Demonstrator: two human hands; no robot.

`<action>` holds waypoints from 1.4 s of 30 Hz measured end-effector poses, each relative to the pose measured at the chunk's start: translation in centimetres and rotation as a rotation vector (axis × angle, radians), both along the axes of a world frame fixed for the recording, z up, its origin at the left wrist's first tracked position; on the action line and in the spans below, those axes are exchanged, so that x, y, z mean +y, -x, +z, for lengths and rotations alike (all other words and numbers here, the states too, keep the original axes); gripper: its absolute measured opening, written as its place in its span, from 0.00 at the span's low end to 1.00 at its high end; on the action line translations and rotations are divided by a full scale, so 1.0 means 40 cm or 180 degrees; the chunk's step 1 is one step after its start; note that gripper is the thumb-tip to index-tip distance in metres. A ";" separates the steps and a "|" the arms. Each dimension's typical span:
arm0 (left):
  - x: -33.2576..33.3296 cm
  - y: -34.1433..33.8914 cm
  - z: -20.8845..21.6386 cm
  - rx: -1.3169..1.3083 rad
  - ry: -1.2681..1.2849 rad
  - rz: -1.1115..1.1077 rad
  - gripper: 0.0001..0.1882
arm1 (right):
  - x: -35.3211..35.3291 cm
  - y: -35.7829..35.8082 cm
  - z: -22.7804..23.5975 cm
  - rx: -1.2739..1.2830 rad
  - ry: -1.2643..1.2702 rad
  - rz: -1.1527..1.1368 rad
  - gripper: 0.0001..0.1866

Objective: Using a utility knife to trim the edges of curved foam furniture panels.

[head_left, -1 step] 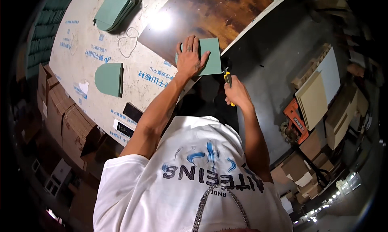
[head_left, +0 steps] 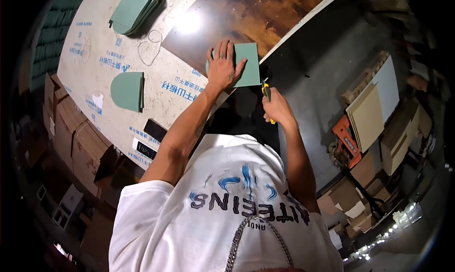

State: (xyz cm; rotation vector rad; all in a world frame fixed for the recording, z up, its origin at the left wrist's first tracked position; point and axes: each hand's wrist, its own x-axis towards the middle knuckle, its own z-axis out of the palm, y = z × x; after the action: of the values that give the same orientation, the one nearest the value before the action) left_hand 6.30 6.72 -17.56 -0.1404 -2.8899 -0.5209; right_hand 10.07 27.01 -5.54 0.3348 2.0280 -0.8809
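Observation:
My left hand (head_left: 222, 69) lies flat with fingers spread on a pale green board (head_left: 250, 61). This board has a square right end and a rounded left end partly hidden under the hand. It rests on the table's near right edge, and its square end sticks out past that edge. My right hand (head_left: 278, 107) is closed round a yellow-and-black hand tool (head_left: 267, 92) with a slim metal tip. The tip is beside the board's near right corner; whether it touches cannot be made out.
A glossy brown wood-patterned sheet (head_left: 265, 21) lies on the white table (head_left: 156, 101). Left are a small stack of rounded green boards (head_left: 127, 92) and a bigger one (head_left: 132, 11), plus two dark rectangular devices (head_left: 155, 129). An orange tool (head_left: 346, 139) and leaning panels (head_left: 367, 118) stand right.

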 end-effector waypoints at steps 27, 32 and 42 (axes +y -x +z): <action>0.025 0.006 -0.005 -0.0320 0.0167 -0.0022 0.38 | 0.054 -0.315 -0.462 0.0719 -0.1077 -0.0400 0.12; -0.009 0.008 0.002 -0.0212 0.0153 0.0095 0.37 | -0.009 -0.134 -0.305 0.0336 0.2419 -0.3368 0.19; 0.053 0.003 0.106 -0.1422 -0.0628 0.0906 0.36 | -0.074 -0.049 -0.145 0.1963 0.1571 -0.2928 0.19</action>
State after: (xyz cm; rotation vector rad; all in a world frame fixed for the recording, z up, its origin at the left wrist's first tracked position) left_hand 6.19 8.85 -13.33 0.4682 -3.1705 -0.8697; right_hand 12.03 24.05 -11.34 0.8132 2.0613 -2.2235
